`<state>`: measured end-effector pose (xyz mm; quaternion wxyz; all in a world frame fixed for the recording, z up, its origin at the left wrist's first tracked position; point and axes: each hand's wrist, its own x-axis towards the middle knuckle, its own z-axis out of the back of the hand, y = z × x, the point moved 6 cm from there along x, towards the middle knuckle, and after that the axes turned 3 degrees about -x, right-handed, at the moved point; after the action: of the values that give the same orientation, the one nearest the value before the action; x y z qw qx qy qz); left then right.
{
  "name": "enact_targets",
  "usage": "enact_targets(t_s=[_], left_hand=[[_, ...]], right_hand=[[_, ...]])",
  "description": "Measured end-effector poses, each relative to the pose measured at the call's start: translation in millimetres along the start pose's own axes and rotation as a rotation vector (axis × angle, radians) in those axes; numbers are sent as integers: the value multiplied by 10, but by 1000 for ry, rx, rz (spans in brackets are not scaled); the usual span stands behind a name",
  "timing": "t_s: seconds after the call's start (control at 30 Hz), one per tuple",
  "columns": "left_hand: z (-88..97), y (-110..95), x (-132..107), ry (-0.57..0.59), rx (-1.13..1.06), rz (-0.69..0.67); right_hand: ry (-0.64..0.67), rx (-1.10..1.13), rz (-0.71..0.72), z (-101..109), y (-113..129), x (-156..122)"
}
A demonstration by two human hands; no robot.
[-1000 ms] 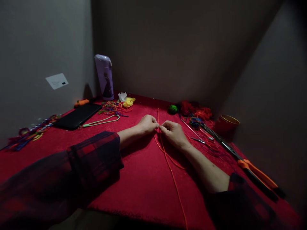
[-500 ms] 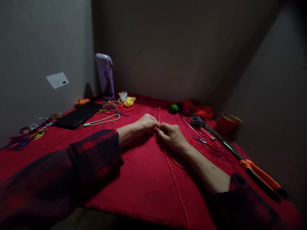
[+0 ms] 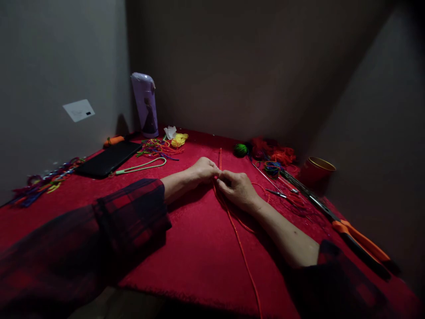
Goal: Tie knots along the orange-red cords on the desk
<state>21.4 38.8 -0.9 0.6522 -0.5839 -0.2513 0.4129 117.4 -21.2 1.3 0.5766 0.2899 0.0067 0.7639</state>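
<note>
Both my hands meet fingertip to fingertip over the middle of the red cloth. My left hand (image 3: 205, 170) is closed in a pinch on an orange-red cord (image 3: 239, 244). Close against it, my right hand (image 3: 239, 190) pinches the same cord with thumb and index finger. A short straight length of the cord sticks up beyond the fingertips. Below them one strand runs down to the front edge, and another loops out under my right wrist. The spot between the fingertips is too small to make out.
To the right lie long orange-handled pliers (image 3: 360, 243), small scissors (image 3: 282, 195), a green yarn ball (image 3: 241, 150) and a red cup (image 3: 315, 173). On the left are a black phone (image 3: 109, 160), a pale green loop (image 3: 146, 165), tangled threads (image 3: 156, 148) and a purple bottle (image 3: 146, 106).
Almost nothing differs. My fingers shift very slightly on the cord, and both hands stay in the same place.
</note>
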Motion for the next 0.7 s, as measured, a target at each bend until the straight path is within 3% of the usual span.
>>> enact_targets(t_s=[0.7], left_hand=[[-8, 66, 77, -6, 51, -60]], right_hand=[[38, -45, -3, -35, 18, -6]])
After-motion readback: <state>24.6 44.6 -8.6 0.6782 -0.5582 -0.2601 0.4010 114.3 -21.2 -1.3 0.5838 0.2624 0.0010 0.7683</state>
